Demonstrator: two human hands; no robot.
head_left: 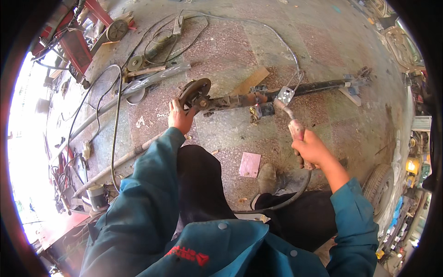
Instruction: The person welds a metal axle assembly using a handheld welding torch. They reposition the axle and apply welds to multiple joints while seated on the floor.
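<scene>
A long dark axle [242, 100] lies across the floor in front of me, with a round rusty brake disc [201, 88] at its left end. My left hand [181, 115] grips the hub beside the disc. A welding torch [296, 128] with a worn red handle is in my right hand [310, 148], fingers wrapped round it. The torch's bent neck points up at the axle, its tip by a small silver plate with holes [286, 95]. Whether the tip touches metal I cannot tell. From the handle a thick dark hose [302, 188] curves down towards my legs.
A pink square plate [250, 165] lies near my shoe [267, 178]. Beyond the axle are a wooden board [249, 81], an angle grinder [158, 47] and looping cables [270, 28]. Long pipes [122, 162] lie at left. A tyre [378, 188] stands at right, a red frame [76, 48] far left.
</scene>
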